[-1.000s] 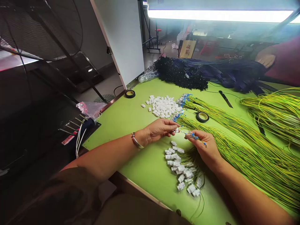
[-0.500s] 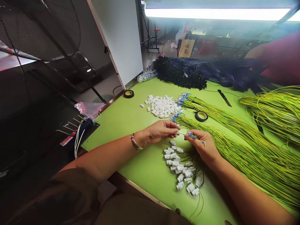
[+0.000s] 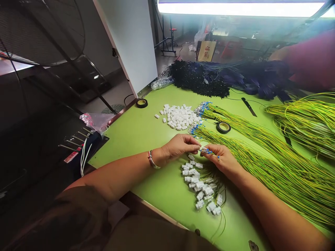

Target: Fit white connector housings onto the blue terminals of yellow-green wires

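My left hand (image 3: 181,144) pinches a small white connector housing (image 3: 201,148), mostly covered by the fingertips. My right hand (image 3: 223,158) is closed on several wires with blue-sleeved metal terminals (image 3: 208,151) sticking out between thumb and fingers. The fingertips of both hands almost meet, with the terminals right against the housing. Below the hands lies a bunch of wires fitted with white connectors (image 3: 197,184). Beyond them is a pile of loose white housings (image 3: 180,116). Beside that pile, long yellow-green wires (image 3: 251,146) end in blue and silver terminals.
Black tape rolls lie on the green table (image 3: 157,188): one among the wires (image 3: 223,127), another at the left edge (image 3: 141,103). A black strip-like tool (image 3: 249,106) rests farther back. Dark cables with black ends (image 3: 199,80) are heaped at the back, near a person in pink (image 3: 314,62).
My right hand has moved slightly left, bringing the terminals up against the housing in my left hand. The whole view has shifted a little.
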### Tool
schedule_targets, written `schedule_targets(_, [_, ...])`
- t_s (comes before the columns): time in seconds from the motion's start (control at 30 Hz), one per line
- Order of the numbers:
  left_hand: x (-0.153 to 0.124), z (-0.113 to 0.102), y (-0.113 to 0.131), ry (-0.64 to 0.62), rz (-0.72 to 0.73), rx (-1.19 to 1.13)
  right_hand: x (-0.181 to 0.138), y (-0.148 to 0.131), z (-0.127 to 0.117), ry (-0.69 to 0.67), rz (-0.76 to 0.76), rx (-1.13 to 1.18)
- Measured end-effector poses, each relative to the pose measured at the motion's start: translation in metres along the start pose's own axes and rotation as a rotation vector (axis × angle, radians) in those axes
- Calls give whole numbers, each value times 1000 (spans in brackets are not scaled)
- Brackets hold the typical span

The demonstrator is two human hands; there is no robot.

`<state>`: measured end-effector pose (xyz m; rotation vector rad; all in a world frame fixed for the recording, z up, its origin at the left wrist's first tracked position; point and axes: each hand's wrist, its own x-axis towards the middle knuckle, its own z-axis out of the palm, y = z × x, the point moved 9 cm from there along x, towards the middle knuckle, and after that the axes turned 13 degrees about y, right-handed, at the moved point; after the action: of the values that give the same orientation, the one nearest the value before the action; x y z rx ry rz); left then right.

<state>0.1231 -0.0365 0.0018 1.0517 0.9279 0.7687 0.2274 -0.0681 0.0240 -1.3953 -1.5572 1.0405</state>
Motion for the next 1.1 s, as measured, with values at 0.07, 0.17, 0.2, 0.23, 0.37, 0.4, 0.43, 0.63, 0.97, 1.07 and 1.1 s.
schedule_targets(0.07, [0,0,-2,3,-10,1,0,1,2,-17,-5,-5])
schedule_targets(0.17, [0,2,-3,-9,-7,17,-1,5,5,-59,0,-18])
schedule_targets(0.2, [0,2,-4,-11,-5,18,-2,6,6,-68,4,-20])
schedule_targets(0.23, [0,3,-4,-10,-6,17,-2,7,6,-72,6,-22])
schedule_targets(0.37, [0,2,-5,-6,-35,-14,-1,8,2,-45,12,-23])
schedule_targets(0.4, [0,2,-5,-12,-40,-22,-1,7,1,-47,16,-11])
schedule_targets(0.43, [1,2,-4,-28,-44,-19,0,7,1,-52,21,7])
schedule_targets(0.63, [-13,19,-1,-273,69,296,3,17,-18,102,120,111])
schedule_targets(0.97, [0,-38,75,307,661,879,0,20,-12,85,208,318])
schedule_targets(1.07, [18,-56,72,395,693,1080,0,21,-11,92,217,320])
schedule_targets(1.1, [24,-56,65,366,680,1140,0,21,-11,93,220,311])
